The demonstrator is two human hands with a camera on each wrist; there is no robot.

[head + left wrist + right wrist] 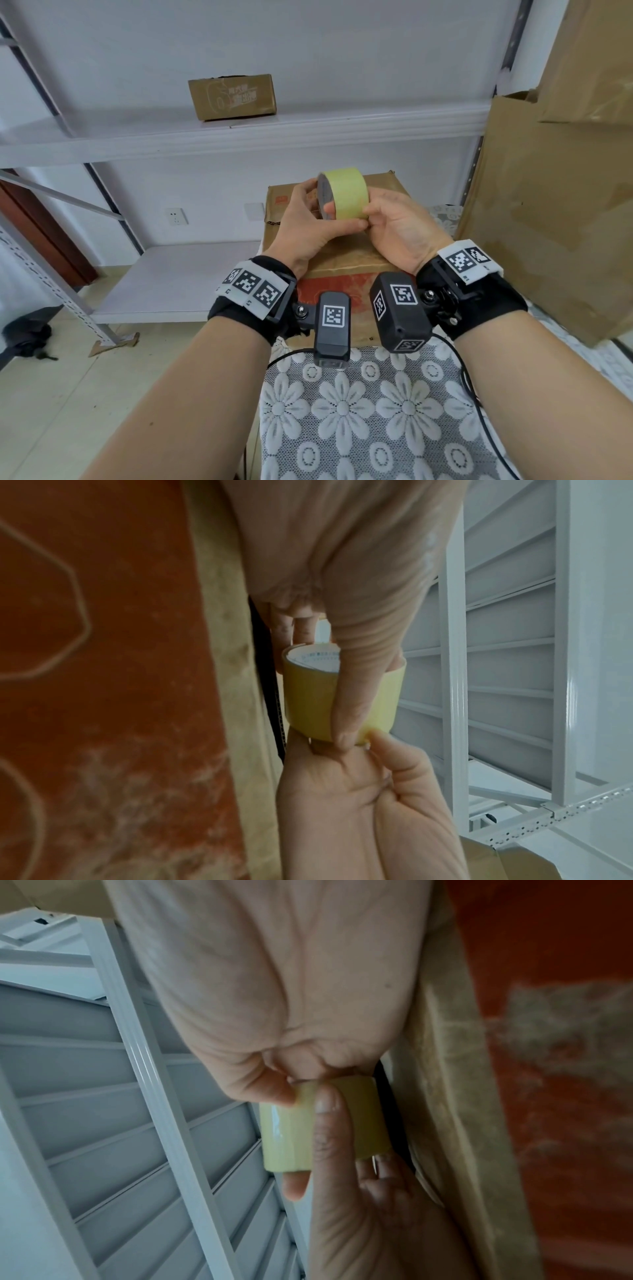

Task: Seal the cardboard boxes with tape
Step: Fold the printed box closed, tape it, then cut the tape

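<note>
A roll of pale yellow packing tape [344,193] is held up in the air just above a brown cardboard box with a red printed side [337,270], which serves as the landmark here. The left hand [305,228] grips the roll, fingers through its core and thumb stretched along the outer band. The right hand [399,224] pinches the roll's near edge between thumb and curled fingers. The box sits on a white lace floral cloth [373,411]. Behind and above the box, a smaller brown carton [233,97] rests on a white metal shelf [239,133]; large flat cardboard sheets [555,192] lean to the box's right.
</note>
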